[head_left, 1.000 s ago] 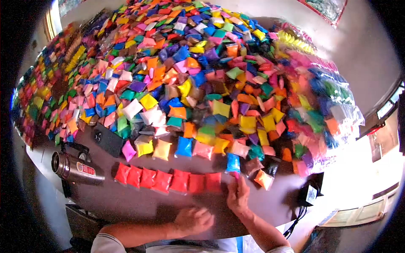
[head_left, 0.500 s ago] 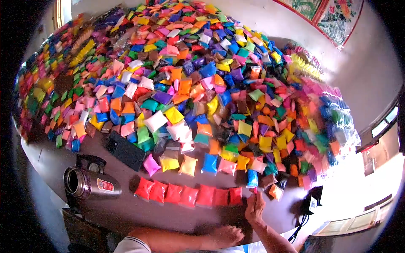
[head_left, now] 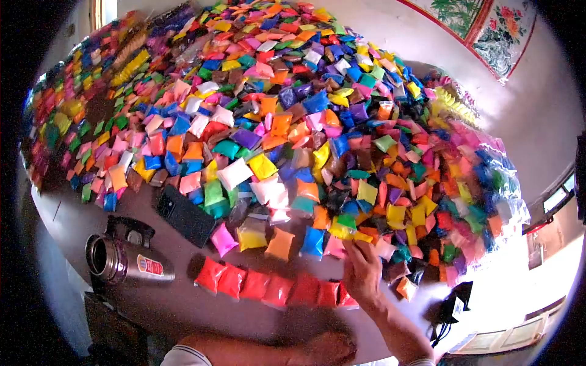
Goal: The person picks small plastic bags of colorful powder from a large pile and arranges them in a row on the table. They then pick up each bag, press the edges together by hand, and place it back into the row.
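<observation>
A row of several red packets (head_left: 255, 284) lies along the near part of the brown table (head_left: 201, 320). Beyond the row's right end, my right hand (head_left: 365, 268) reaches to the front edge of a large heap of colourful packets (head_left: 281, 125). Its fingertips are at a yellow-orange packet, and whether they grip it is hard to tell. My left hand (head_left: 332, 349) rests low near the table's front edge, blurred and in shadow, its fingers not clear. Blue (head_left: 312, 242), orange (head_left: 279, 244) and pink (head_left: 224, 240) packets lie between heap and row.
A steel flask (head_left: 131, 259) with a black handle stands at the left. Behind it lies a dark phone-like slab (head_left: 186, 216). Black cables and a dark object (head_left: 455, 305) are at the right edge. Clear bags of packets (head_left: 497, 177) sit on the right.
My right hand has moved up from the row's right end to the heap's edge. The blue packet that stood by its fingertips is no longer visible there. The view has shifted slightly.
</observation>
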### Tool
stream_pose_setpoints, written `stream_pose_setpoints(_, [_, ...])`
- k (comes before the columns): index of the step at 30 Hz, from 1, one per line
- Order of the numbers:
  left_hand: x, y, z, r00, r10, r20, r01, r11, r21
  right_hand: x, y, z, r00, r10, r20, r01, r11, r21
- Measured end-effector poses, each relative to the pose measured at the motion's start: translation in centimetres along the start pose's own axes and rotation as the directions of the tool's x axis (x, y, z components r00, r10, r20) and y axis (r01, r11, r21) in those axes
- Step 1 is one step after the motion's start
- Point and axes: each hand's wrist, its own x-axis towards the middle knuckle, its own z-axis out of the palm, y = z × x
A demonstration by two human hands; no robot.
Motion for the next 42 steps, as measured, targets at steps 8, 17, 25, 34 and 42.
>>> stream_pose_setpoints(8, [0.0, -2.4, 1.4, 0.976, 0.175, 0.132, -0.128, 0.943, -0.306, 12.8, 0.3, 6.7, 0.964, 0.211, 0.161, -0.204, 0.977, -0.061])
stream_pose_setpoints(17, [0.4, 0.6, 0.2, 0.993, -0.069, -0.100, 0.061, 0.995, -0.078, 16.2, 1.0, 11.4, 0.951, 0.022, 0.309, 0.045, 0.977, -0.208])
stream_pose_setpoints(25, [1.2, 0.2, -0.9, 0.988, -0.033, -0.148, 0.018, 0.995, -0.102, 13.5, 11.0, 8.2, 0.970, -0.231, 0.074, 0.241, 0.897, -0.370])
stream_pose_setpoints(34, [2.4, 1.0, -3.1, 0.982, -0.174, -0.073, 0.147, 0.947, -0.287, 13.6, 12.9, -0.3, 0.943, 0.087, 0.322, 0.032, 0.937, -0.347])
stream_pose_setpoints(42, [1.6, 0.0, -1.7, 0.989, -0.143, -0.031, 0.133, 0.966, -0.222, 18.3, 19.7, -8.4, 0.836, 0.498, -0.230, -0.499, 0.865, 0.058])
